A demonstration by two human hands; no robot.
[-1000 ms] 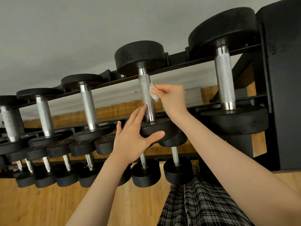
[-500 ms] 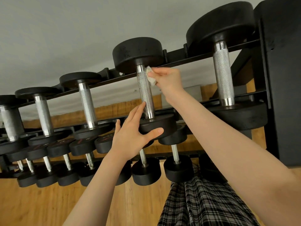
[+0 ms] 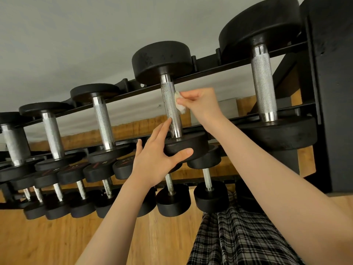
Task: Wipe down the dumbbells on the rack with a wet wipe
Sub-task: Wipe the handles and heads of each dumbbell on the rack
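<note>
Having slid lower on the dumbbell handle (image 3: 170, 108), wet wipe (image 3: 180, 104).

Wet wipe (image 3: 180, 103) mostly hidden inside right hand (image 3: 200, 104)

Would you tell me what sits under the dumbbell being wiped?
Under the dumbbell, a lower row of smaller dumbbells on the rack; the left hand covers part of that row.
</note>
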